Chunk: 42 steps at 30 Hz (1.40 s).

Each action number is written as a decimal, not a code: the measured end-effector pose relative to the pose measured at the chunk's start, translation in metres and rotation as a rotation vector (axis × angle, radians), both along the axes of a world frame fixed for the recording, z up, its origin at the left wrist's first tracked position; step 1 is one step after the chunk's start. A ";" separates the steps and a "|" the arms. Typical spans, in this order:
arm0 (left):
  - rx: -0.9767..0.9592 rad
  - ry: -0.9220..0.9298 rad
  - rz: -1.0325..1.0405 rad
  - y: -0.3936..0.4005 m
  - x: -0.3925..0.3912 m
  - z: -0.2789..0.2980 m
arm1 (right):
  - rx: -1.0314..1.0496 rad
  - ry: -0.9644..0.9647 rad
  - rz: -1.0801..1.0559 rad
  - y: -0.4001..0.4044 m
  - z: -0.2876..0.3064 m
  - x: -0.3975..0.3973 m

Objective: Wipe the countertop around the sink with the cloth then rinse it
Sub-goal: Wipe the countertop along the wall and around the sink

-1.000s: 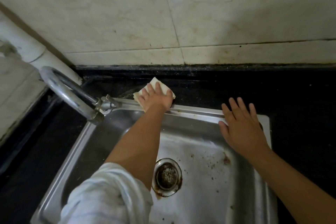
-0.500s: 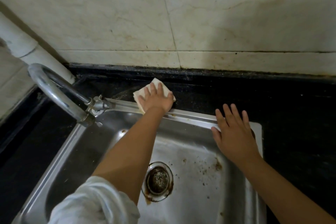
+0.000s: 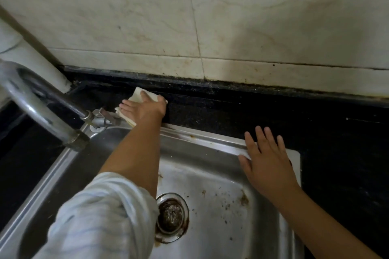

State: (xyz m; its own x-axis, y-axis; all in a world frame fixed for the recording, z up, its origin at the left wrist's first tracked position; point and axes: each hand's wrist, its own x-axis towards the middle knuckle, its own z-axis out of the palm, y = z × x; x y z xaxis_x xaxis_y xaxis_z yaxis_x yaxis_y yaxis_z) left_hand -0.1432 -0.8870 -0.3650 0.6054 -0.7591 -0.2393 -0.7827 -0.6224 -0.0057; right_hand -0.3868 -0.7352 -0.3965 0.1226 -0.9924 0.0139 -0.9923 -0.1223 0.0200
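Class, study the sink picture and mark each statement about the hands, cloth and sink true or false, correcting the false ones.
1. The left hand presses the cloth onto the black countertop behind the sink. True.
2. The right hand holds a sponge. False: it rests flat on the sink's rim, holding nothing.
3. Water runs from the tap. False: no water shows.
4. Brown specks lie near the drain. True.
5. The cloth is dark blue. False: it is pale cream.
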 end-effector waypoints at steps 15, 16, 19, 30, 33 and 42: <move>0.043 0.132 -0.733 0.063 -0.112 0.009 | 0.275 -0.216 -0.005 0.002 0.047 -0.032; 0.045 0.164 -0.819 0.069 -0.127 0.009 | 0.259 -0.176 -0.029 0.007 0.049 -0.041; 0.056 0.260 -1.024 0.084 -0.173 0.009 | 0.246 -0.141 -0.169 0.032 0.047 -0.071; 0.068 0.237 -1.096 0.101 -0.219 0.006 | 0.201 -0.315 -0.356 0.066 0.032 -0.097; 0.056 0.202 -0.927 0.091 -0.179 0.007 | 0.195 -0.317 -0.346 0.060 0.034 -0.089; 0.034 0.003 -0.261 0.038 -0.035 0.008 | 0.179 -0.246 0.029 -0.001 0.040 -0.006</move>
